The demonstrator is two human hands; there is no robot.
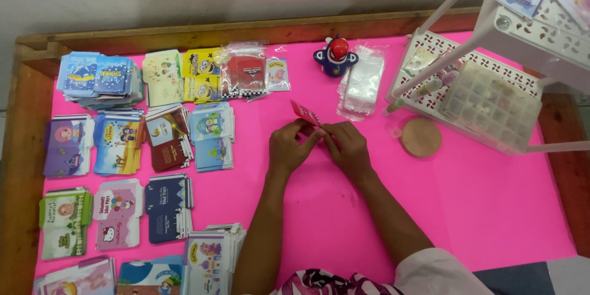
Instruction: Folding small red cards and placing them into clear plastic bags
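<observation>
At centre frame, the left hand (289, 146) and right hand (347, 147) meet over the pink desk (479, 209), fingers of both pinching a small red envelope (305, 112) raised for handling; sorted envelope stacks (123, 147) fill the left.

A single head-worn camera looks almost straight down on the pink counter (467, 209) from above its near edge, facing the far wall. It sits fairly close: the forearms enter from the near side, and the white rack (491, 86) at the far right is cut off.
</observation>
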